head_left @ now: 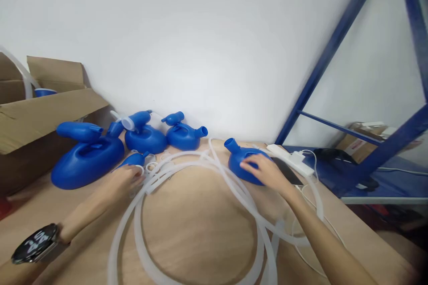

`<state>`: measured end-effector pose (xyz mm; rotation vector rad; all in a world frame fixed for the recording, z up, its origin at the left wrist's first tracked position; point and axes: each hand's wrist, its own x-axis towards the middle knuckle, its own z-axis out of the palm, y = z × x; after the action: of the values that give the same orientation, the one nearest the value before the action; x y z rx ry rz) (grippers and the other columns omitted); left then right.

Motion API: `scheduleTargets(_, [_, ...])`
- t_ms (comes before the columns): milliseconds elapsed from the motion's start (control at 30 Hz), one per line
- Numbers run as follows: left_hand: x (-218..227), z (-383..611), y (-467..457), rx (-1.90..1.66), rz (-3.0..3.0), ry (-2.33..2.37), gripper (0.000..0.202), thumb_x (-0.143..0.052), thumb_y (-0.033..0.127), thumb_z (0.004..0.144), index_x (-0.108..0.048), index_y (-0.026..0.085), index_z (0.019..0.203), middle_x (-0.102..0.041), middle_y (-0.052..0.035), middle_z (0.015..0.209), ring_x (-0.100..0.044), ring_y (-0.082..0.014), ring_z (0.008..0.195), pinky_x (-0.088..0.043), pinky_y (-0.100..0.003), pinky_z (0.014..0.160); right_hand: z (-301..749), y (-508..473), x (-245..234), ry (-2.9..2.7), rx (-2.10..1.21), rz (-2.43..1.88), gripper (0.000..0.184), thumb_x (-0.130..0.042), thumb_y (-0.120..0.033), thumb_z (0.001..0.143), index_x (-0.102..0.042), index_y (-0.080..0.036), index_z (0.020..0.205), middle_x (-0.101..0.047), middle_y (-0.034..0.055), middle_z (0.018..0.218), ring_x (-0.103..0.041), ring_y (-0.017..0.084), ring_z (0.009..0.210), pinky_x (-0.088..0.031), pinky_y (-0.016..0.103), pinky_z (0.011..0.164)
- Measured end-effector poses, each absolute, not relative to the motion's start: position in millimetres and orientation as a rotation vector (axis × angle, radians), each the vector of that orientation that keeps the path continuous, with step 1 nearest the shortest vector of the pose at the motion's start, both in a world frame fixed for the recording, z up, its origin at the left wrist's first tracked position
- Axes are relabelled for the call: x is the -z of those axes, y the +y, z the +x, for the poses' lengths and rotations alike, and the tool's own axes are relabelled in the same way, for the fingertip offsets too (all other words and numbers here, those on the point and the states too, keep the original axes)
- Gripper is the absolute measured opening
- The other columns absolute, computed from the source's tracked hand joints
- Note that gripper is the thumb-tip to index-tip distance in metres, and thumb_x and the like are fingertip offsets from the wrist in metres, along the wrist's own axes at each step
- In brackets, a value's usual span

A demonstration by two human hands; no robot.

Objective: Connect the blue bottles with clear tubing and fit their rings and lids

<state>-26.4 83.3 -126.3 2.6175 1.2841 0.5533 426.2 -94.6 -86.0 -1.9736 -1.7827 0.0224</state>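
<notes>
My right hand (262, 170) lies palm down on a blue plastic vessel with a short spout (241, 160), its fingers spread over the top. My left hand (125, 180) reaches to a small blue funnel-shaped piece (133, 160) and the end of the clear tubing (200, 160); its fingers curl around the tube end there. Long loops of that translucent tubing sprawl across the wooden table (197, 227) between my arms. A black watch (35, 242) sits on my left wrist.
Three more blue vessels stand along the wall: a large one (87, 153) at left, two smaller ones (144, 136) (184, 133) behind. An open cardboard box (36, 116) is at far left. A white power strip (290, 159), a phone and a blue metal rack (334, 44) are at right.
</notes>
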Motion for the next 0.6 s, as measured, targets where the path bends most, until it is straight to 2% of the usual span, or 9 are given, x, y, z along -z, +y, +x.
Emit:
scheduleTargets(67, [134,-32,84,-0.564,2.624,1.306,0.037,-0.044,0.051,0.095,-0.067,0.024,0.082,-0.073,-0.0099,0.096,-0.067,-0.0283,0.084,-0.044,-0.034,0.071,408,-136,90,-1.91,-0.279,-2.089,0.047,-0.057,-0.059,0.098,-0.077,-0.026,0.122,-0.077,0.0099,0.124,-0.068,0.035,0.118,-0.049,0.049,0.106])
scheduleTargets(133, [137,-32,86,-0.581,2.635,1.352,0.035,-0.043,0.048,0.094,-0.068,0.023,0.09,-0.074,-0.0121,0.102,-0.067,-0.032,0.092,-0.046,-0.037,0.075,393,-170,97,-1.992,-0.467,-2.21,0.061,-0.07,-0.057,0.089,-0.067,-0.026,0.141,-0.072,0.0123,0.135,-0.063,0.038,0.129,-0.047,0.05,0.11])
scheduleTargets(167, [138,-31,87,-0.585,2.643,1.374,0.034,-0.043,0.046,0.093,-0.068,0.023,0.092,-0.074,-0.0132,0.102,-0.067,-0.0339,0.094,-0.046,-0.038,0.077,387,-182,101,-2.008,-0.506,-2.241,0.061,-0.071,-0.051,0.088,-0.066,-0.024,0.143,-0.07,0.0134,0.137,-0.062,0.039,0.13,-0.047,0.05,0.109])
scheduleTargets(233, [140,-29,90,-0.583,2.663,1.384,0.032,-0.043,0.042,0.093,-0.067,0.022,0.091,-0.074,-0.0141,0.099,-0.067,-0.0362,0.096,-0.047,-0.042,0.082,381,-194,107,-1.988,-0.492,-2.226,0.046,-0.063,-0.041,0.092,-0.071,-0.023,0.134,-0.073,0.0132,0.132,-0.066,0.037,0.124,-0.05,0.047,0.105])
scheduleTargets(300, [145,-27,93,-0.574,2.674,1.34,0.03,-0.044,0.041,0.093,-0.067,0.022,0.091,-0.075,-0.0136,0.096,-0.068,-0.0359,0.096,-0.048,-0.044,0.087,383,-194,107,-1.899,-0.408,-2.148,0.037,-0.05,-0.037,0.098,-0.073,-0.024,0.123,-0.077,0.0113,0.12,-0.072,0.033,0.11,-0.054,0.043,0.095])
scheduleTargets(400, [154,-23,95,-0.59,2.653,1.283,0.032,-0.045,0.043,0.092,-0.068,0.021,0.099,-0.075,-0.0138,0.103,-0.07,-0.0345,0.098,-0.05,-0.042,0.085,399,-184,83,-1.6,-0.163,-2.056,0.047,-0.045,-0.05,0.1,-0.072,-0.019,0.121,-0.078,0.0099,0.089,-0.074,0.029,0.082,-0.056,0.039,0.076])
scheduleTargets(500, [157,-18,95,-0.658,2.617,1.275,0.036,-0.043,0.045,0.094,-0.068,0.021,0.105,-0.073,-0.0153,0.118,-0.07,-0.0349,0.105,-0.052,-0.041,0.085,418,-170,28,-1.151,0.188,-1.919,0.054,-0.05,-0.058,0.097,-0.073,-0.014,0.116,-0.06,0.0006,0.054,-0.06,0.022,0.051,-0.048,0.033,0.054])
scheduleTargets(533, [156,-16,94,-0.688,2.604,1.277,0.038,-0.042,0.046,0.094,-0.068,0.021,0.105,-0.071,-0.0159,0.121,-0.069,-0.0354,0.108,-0.052,-0.042,0.088,420,-166,7,-1.052,0.29,-1.837,0.052,-0.052,-0.057,0.097,-0.073,-0.014,0.117,-0.059,-0.0002,0.054,-0.057,0.021,0.049,-0.046,0.031,0.052])
scheduleTargets(600, [151,-12,91,-0.739,2.583,1.28,0.041,-0.039,0.049,0.096,-0.068,0.021,0.105,-0.07,-0.0165,0.125,-0.067,-0.0364,0.115,-0.051,-0.044,0.094,414,-158,-32,-0.992,0.522,-1.646,0.05,-0.052,-0.055,0.1,-0.073,-0.014,0.119,-0.066,0.0043,0.068,-0.056,0.018,0.052,-0.045,0.031,0.052])
